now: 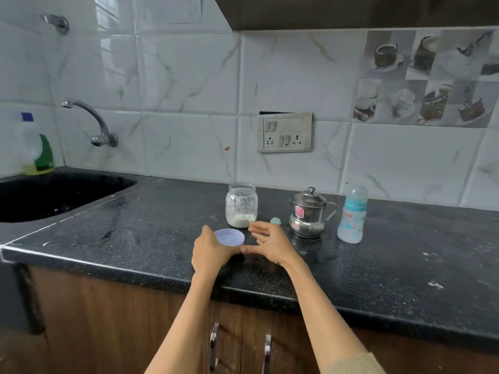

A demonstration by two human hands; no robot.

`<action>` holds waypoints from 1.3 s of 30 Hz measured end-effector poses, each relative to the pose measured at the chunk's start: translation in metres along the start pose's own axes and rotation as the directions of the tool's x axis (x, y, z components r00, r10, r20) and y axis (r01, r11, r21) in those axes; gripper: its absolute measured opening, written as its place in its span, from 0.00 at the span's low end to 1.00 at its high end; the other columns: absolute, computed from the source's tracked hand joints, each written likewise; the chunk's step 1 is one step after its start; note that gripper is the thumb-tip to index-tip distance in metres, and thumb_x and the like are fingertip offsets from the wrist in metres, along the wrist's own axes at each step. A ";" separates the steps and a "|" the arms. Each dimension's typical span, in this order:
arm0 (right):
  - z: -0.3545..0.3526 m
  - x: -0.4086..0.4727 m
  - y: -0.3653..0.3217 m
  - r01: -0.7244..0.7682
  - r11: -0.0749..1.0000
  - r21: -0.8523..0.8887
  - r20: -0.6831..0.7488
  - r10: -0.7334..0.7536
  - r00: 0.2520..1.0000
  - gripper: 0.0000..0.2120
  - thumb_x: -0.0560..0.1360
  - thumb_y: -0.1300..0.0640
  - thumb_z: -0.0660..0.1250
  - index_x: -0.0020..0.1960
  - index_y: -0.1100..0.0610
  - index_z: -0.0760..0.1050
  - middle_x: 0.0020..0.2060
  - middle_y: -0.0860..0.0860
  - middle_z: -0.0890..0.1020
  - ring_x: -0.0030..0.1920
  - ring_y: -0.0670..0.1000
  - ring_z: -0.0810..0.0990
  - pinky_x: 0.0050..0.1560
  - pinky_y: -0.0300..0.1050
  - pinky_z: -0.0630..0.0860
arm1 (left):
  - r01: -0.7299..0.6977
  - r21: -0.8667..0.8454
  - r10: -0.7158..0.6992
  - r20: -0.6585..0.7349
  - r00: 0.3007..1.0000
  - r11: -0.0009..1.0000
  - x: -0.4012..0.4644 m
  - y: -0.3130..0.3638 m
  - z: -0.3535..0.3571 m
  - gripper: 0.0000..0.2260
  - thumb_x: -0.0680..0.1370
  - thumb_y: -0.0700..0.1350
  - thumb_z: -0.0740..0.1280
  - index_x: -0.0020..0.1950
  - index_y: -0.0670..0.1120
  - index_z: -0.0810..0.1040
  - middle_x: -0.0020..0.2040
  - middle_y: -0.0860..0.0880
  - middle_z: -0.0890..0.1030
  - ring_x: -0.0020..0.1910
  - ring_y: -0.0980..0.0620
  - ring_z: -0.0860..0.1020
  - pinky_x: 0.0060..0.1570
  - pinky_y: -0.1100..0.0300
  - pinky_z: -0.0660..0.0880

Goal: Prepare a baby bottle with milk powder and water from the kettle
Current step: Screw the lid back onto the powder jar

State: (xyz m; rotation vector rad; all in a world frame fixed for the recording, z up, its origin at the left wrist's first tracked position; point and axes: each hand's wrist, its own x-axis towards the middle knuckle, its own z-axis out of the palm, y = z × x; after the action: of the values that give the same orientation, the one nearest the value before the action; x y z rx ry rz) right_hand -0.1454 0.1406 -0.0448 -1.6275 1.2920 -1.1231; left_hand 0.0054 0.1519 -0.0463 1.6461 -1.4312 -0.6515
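Both hands reach over the front of the black speckled counter (378, 265). The left hand (209, 252) grips the near edge of a pale lilac jar lid (229, 236), its fingers curled round the rim while the lid sits low at the counter surface. The right hand (270, 244) hovers just beside it with fingers spread and loosely bent, holding nothing; its thumb tip nearly meets the left hand.

Behind the lid stands an uncapped glass jar (241, 205) with a shallow layer of white milk powder at the bottom. A small teal scoop (275, 221) shows just past the right hand's fingers. Right of it stands a lidded steel kettle (309, 214) bearing two red stickers whose writing is too small to read. Further right stands the baby bottle (352, 215), capped, with a teal collar, pastel prints and red vertical lettering that cannot be made out.
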 end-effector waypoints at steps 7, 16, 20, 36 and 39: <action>-0.001 0.008 -0.005 0.153 0.980 0.130 -0.047 -0.148 0.988 0.37 0.58 0.73 0.78 0.63 0.56 0.71 0.57 0.47 0.80 0.63 0.46 0.77 0.54 0.33 0.76 | 0.098 -0.466 -0.050 0.115 0.992 0.880 0.014 0.038 -0.005 0.31 0.65 0.48 0.80 0.59 0.34 0.72 0.51 0.47 0.80 0.48 0.52 0.79 0.39 0.66 0.76; -0.014 0.038 -0.031 0.309 0.926 0.214 -0.223 -0.262 0.939 0.35 0.64 0.71 0.76 0.67 0.57 0.69 0.60 0.53 0.78 0.55 0.50 0.82 0.53 0.39 0.79 | 0.102 -0.615 0.036 0.209 0.977 0.782 0.033 0.074 -0.004 0.26 0.65 0.54 0.78 0.53 0.37 0.78 0.40 0.49 0.80 0.42 0.53 0.78 0.37 0.66 0.71; -0.035 0.059 -0.055 0.334 0.942 -0.009 -0.209 -0.329 0.921 0.41 0.61 0.64 0.80 0.68 0.47 0.66 0.56 0.46 0.75 0.48 0.41 0.81 0.44 0.37 0.80 | -0.057 -0.461 0.130 0.128 0.983 0.886 0.060 0.061 -0.001 0.59 0.61 0.54 0.80 0.77 0.40 0.44 0.75 0.43 0.61 0.74 0.47 0.62 0.69 0.54 0.63; -0.035 0.156 -0.126 0.190 0.428 -0.884 0.299 0.205 0.932 0.46 0.62 0.73 0.75 0.72 0.44 0.64 0.73 0.50 0.63 0.69 0.59 0.66 0.54 0.51 0.75 | -0.193 -0.298 0.185 -0.053 0.981 0.935 0.124 0.040 0.042 0.29 0.60 0.50 0.81 0.56 0.44 0.75 0.50 0.49 0.80 0.47 0.49 0.78 0.41 0.59 0.72; -0.032 0.162 -0.130 0.233 0.356 -0.905 0.330 0.243 0.912 0.46 0.62 0.74 0.74 0.71 0.44 0.65 0.72 0.50 0.64 0.69 0.59 0.66 0.59 0.54 0.74 | -0.217 -0.298 0.204 -0.074 0.976 0.930 0.125 0.038 0.043 0.28 0.60 0.49 0.81 0.55 0.44 0.75 0.49 0.48 0.80 0.46 0.49 0.78 0.40 0.60 0.71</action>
State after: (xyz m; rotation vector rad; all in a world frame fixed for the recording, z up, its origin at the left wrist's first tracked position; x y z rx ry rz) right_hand -0.1186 0.0063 0.1147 -2.4801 1.7519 0.2185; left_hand -0.0240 0.0206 -0.0190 1.2396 -1.3768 -0.6729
